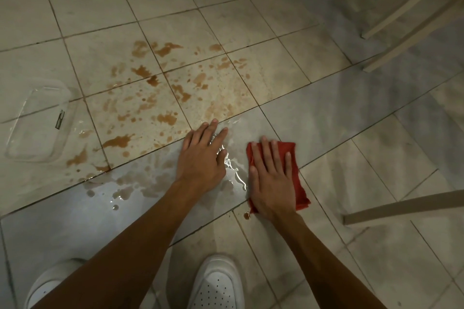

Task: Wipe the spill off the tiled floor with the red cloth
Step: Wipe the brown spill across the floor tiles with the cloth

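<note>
Pale tiled floor (371,158), dim light. Far left: clear plastic container (37,120) lying on tiles, wet sheen beside it. Next: brown spill (150,98) splashed over several tiles, thinner watery patch nearer me. My left hand (200,155) flat on wet tile at spill's near edge, fingers straight, spread, holding nothing. Shiny puddle (234,168) between my hands. My right hand (273,183) flat on red cloth (300,190), fingers straight, pressing it to floor just right of puddle. Far right: pale chair legs (401,206).
</note>
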